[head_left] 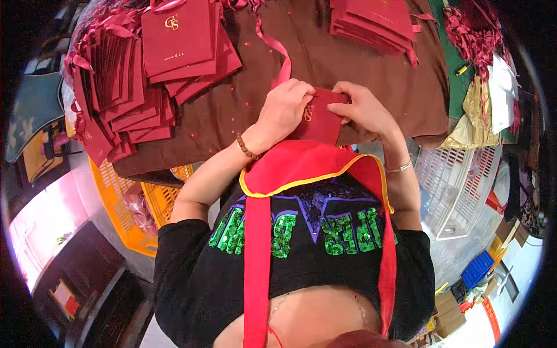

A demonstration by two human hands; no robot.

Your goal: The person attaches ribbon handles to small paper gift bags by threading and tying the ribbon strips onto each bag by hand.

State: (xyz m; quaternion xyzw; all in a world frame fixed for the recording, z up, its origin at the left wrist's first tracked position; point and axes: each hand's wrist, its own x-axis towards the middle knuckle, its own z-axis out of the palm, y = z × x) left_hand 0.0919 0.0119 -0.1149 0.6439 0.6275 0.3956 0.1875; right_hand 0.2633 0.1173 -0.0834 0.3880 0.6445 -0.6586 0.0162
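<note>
Brown cloth covers the wide worktable (360,64), and on it we see a sprawling heap of flat dark-red paper gift bags (145,75) at our left and a smaller stack of the same bags (371,23) at far right. Between them, at the table's near edge, sits the small dark-red paper bag (318,119) we hold, a red satin ribbon (278,55) trailing up from it. Our left hand (284,110) is closed on its left side; our right hand (362,110) pinches the top right corner. We judge it light, stiff-creased and easily crumpled (best gripped along the folded edges).
</note>
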